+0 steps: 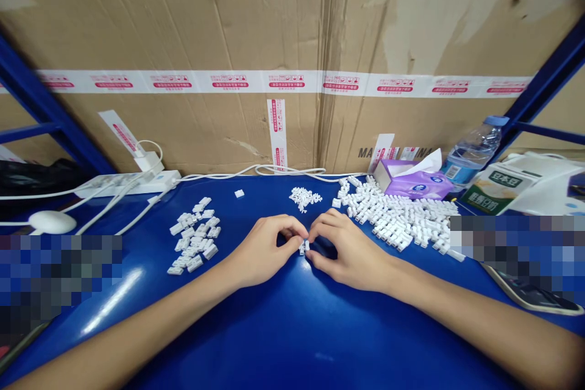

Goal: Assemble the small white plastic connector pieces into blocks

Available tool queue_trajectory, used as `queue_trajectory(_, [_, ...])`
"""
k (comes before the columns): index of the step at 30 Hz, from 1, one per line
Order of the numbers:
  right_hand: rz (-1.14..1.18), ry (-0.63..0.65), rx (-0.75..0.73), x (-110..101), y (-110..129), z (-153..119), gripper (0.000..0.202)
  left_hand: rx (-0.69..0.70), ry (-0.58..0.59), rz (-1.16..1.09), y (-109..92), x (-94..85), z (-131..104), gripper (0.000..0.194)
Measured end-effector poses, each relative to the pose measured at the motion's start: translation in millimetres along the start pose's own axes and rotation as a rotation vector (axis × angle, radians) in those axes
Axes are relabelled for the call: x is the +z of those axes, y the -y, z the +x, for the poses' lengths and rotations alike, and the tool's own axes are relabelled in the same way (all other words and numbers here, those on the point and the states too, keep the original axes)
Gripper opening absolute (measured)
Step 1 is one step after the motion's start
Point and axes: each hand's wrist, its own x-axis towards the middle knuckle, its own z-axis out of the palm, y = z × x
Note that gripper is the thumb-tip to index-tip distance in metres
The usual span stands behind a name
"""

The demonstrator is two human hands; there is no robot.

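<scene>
At the middle of the blue table, a small white plastic piece (pixel 304 247) is pinched between the fingertips of both hands. My left hand (pixel 269 248) closes thumb and forefinger on its left side. From the right, my right hand (pixel 350 250) grips it with thumb and fingers. Fingertips partly cover the piece, so its exact kind is unclear. Just beyond the hands lies a little heap of tiny white parts (pixel 304 197). A large spread of white plastic pieces (pixel 393 216) is right of my right hand, and a smaller group of similar pieces (pixel 195 236) lies to the left.
A single white piece (pixel 239 194) lies apart at the back left. A power strip (pixel 132 184) with white cables stands behind it. At the back right are a purple tissue pack (pixel 411 180), a water bottle (pixel 475 149) and a carton (pixel 498 186). A phone (pixel 534 292) lies far right.
</scene>
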Motion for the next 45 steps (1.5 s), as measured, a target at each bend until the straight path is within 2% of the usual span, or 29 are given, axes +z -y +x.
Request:
queue_trajectory(6, [0.011,0.005,-0.001,0,1,-1,0.008,0.006,0.066,0.038,-1,-7.0,1,0.018])
queue_trajectory(20, [0.013,0.002,0.002,0,1,0,0.007,0.020,0.056,0.039,-1,-9.8,1,0.009])
queue_trajectory(25, [0.028,-0.008,-0.010,-1,1,-2,0.011,0.039,0.071,0.021,1,-10.7,0,0.008])
queue_trajectory(33, [0.037,0.002,-0.023,1,-3,-1,0.006,0.046,0.071,0.005,4,-8.5,1,0.014])
queue_trajectory(40, [0.018,0.004,-0.008,-1,0,-1,0.005,0.051,0.081,0.021,1,-10.8,0,0.010])
queue_trajectory(42, [0.013,0.000,-0.001,-2,2,-1,0.006,0.048,0.066,0.057,-1,-12.3,1,0.010])
queue_trajectory(45, [0.006,-0.011,0.011,-3,5,-2,0.009,0.068,-0.021,0.178,-1,-14.6,3,0.016])
